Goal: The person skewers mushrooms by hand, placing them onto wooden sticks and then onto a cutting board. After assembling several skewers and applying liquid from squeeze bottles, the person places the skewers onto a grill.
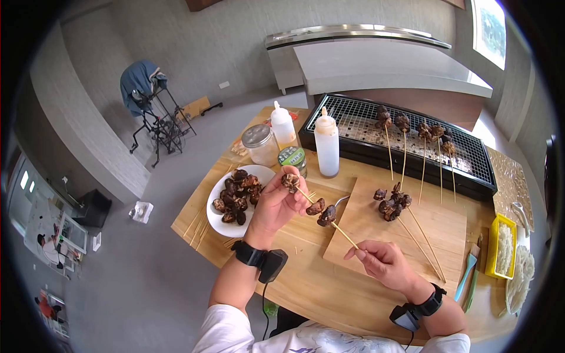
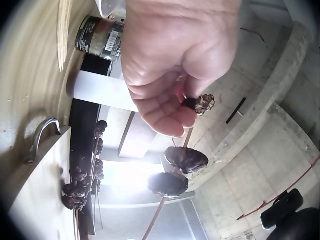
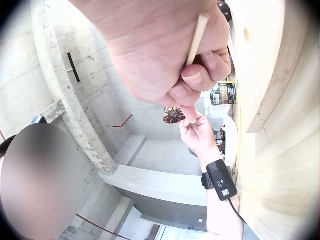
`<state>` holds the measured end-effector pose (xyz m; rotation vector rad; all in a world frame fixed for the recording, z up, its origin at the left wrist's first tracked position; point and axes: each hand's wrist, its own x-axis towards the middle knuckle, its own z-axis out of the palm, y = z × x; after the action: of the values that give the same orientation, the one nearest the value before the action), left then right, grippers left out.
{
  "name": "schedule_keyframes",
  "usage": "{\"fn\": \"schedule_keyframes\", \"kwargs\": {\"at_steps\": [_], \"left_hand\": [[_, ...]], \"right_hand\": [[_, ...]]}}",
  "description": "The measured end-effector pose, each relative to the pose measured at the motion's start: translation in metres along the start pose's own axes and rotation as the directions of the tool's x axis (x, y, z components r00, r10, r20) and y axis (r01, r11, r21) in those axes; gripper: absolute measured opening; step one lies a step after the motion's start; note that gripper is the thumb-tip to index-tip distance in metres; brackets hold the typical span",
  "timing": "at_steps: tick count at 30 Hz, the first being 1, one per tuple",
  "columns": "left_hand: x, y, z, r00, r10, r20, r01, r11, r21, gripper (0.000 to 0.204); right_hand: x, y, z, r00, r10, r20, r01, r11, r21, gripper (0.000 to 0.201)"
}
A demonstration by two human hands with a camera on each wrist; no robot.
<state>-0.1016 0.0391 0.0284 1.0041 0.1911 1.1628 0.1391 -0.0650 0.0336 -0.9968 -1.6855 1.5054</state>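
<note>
The right hand (image 1: 385, 265) pinches the lower end of a wooden skewer (image 1: 347, 236); in the right wrist view the stick's end (image 3: 198, 37) pokes out past the curled fingers. Two dark mushroom-like pieces (image 1: 316, 206) sit midway along the stick. At its upper end the left hand (image 1: 276, 203) holds another browned piece (image 1: 289, 182) between thumb and fingers. In the left wrist view that piece (image 2: 204, 104) shows beside the fingertips, with the two threaded pieces (image 2: 186, 159) below it. Whether the stick passes through the held piece cannot be told.
A white plate (image 1: 215, 219) of dark pieces lies left, loose skewers (image 1: 197, 226) beside it. Filled skewers rest on the cutting board (image 1: 353, 226) and the grill (image 1: 353, 126). Bottles (image 1: 327, 150), a jar (image 1: 261, 147) and a tin (image 1: 292, 157) stand behind; a yellow basket (image 1: 499, 247) is right.
</note>
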Motion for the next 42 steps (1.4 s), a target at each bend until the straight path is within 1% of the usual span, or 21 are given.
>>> {"fn": "schedule_keyframes", "kwargs": {"at_steps": [4, 8, 10, 11, 13, 14, 16, 19, 21, 23, 25, 28, 31, 32, 33, 34, 35, 36, 39, 41, 42], "left_hand": [[-0.001, -0.001, 0.000, 0.999, -0.018, -0.031, 0.019, 0.999, 0.029, 0.018], [0.000, -0.001, -0.002, 1.000, -0.009, -0.007, 0.010, 0.999, 0.046, 0.018], [0.000, 0.000, -0.003, 0.997, 0.073, -0.012, -0.070, 0.978, 0.195, 0.019], [-0.001, 0.001, -0.003, 0.997, 0.074, -0.013, -0.070, 0.978, 0.194, 0.019], [-0.002, 0.004, -0.003, 0.993, 0.109, -0.049, -0.082, 0.919, 0.386, 0.019], [-0.003, 0.004, -0.003, 0.993, 0.111, -0.050, -0.083, 0.919, 0.386, 0.019], [-0.003, 0.004, -0.004, 0.986, 0.150, -0.070, -0.091, 0.844, 0.529, 0.019], [-0.003, 0.005, -0.004, 0.986, 0.155, -0.060, -0.091, 0.805, 0.586, 0.016], [-0.004, 0.007, -0.001, 0.986, 0.143, -0.080, -0.063, 0.782, 0.620, 0.015], [-0.005, 0.009, -0.001, 0.986, 0.135, -0.102, -0.037, 0.759, 0.650, 0.014], [-0.005, 0.010, -0.005, 0.984, 0.172, -0.038, -0.099, 0.721, 0.686, 0.018], [-0.006, 0.016, 0.001, 0.988, 0.129, -0.083, -0.051, 0.785, 0.618, 0.023], [-0.008, 0.017, 0.004, 0.994, 0.095, -0.055, -0.045, 0.811, 0.584, 0.026], [-0.009, 0.017, 0.005, 0.997, 0.063, -0.045, -0.026, 0.820, 0.572, 0.027], [-0.010, 0.017, 0.007, 0.994, 0.094, -0.054, -0.048, 0.827, 0.560, 0.027], [-0.010, 0.018, 0.009, 0.996, 0.067, -0.057, -0.026, 0.842, 0.538, 0.028], [-0.010, 0.018, 0.010, 0.998, 0.038, -0.058, -0.002, 0.855, 0.518, 0.029], [-0.010, 0.017, 0.009, 0.996, 0.062, -0.066, -0.020, 0.861, 0.508, 0.029], [-0.008, 0.011, 0.007, 0.996, 0.075, -0.045, -0.048, 0.898, 0.437, 0.028], [-0.008, 0.009, 0.008, 0.996, 0.070, -0.055, -0.048, 0.947, 0.319, 0.028], [-0.008, 0.007, 0.008, 0.995, 0.082, -0.060, -0.059, 0.948, 0.314, 0.028]], "right_hand": [[0.000, -0.001, 0.000, 1.000, 0.019, 0.004, -0.019, 1.000, 0.005, 0.027], [-0.001, -0.005, 0.000, 0.997, 0.072, -0.004, -0.072, 0.997, -0.008, 0.020], [-0.001, -0.004, 0.000, 0.997, 0.077, -0.009, -0.077, 0.997, 0.000, 0.020], [-0.001, -0.003, 0.000, 0.996, 0.079, -0.027, -0.080, 0.996, -0.032, 0.019], [-0.001, -0.003, 0.000, 0.996, 0.081, -0.045, -0.084, 0.994, -0.065, 0.019], [-0.001, -0.003, 0.000, 0.996, 0.060, -0.063, -0.066, 0.993, -0.098, 0.018], [-0.001, -0.003, 0.000, 0.996, 0.040, -0.078, -0.050, 0.990, -0.132, 0.016], [-0.001, -0.004, 0.001, 0.994, -0.003, -0.107, -0.020, 0.976, -0.217, 0.015], [-0.001, -0.004, 0.002, 0.981, -0.112, -0.159, 0.047, 0.929, -0.366, 0.015], [0.000, -0.005, 0.001, 0.982, -0.109, -0.151, 0.046, 0.928, -0.369, 0.015], [0.000, -0.004, 0.001, 0.985, -0.101, -0.142, 0.041, 0.926, -0.374, 0.015], [0.001, -0.001, -0.001, 0.991, -0.074, -0.115, 0.027, 0.932, -0.360, 0.015], [0.001, 0.002, -0.002, 0.995, -0.057, -0.085, 0.025, 0.938, -0.345, 0.015], [0.001, 0.003, -0.001, 0.995, -0.018, -0.098, -0.010, 0.959, -0.283, 0.016], [0.001, 0.003, 0.000, 0.994, 0.024, -0.107, -0.047, 0.974, -0.222, 0.017], [0.001, 0.002, 0.000, 0.996, 0.027, -0.089, -0.049, 0.967, -0.251, 0.017], [0.001, 0.001, 0.001, 0.994, 0.036, -0.099, -0.054, 0.979, -0.195, 0.018], [0.001, 0.001, 0.003, 0.993, 0.045, -0.111, -0.060, 0.989, -0.135, 0.019], [0.001, -0.001, 0.006, 0.989, 0.047, -0.137, -0.059, 0.994, -0.087, 0.021], [0.001, 0.001, 0.007, 0.986, 0.016, -0.164, -0.044, 0.985, -0.166, 0.021], [0.001, 0.001, 0.009, 0.981, -0.018, -0.194, -0.027, 0.973, -0.229, 0.021]]}}
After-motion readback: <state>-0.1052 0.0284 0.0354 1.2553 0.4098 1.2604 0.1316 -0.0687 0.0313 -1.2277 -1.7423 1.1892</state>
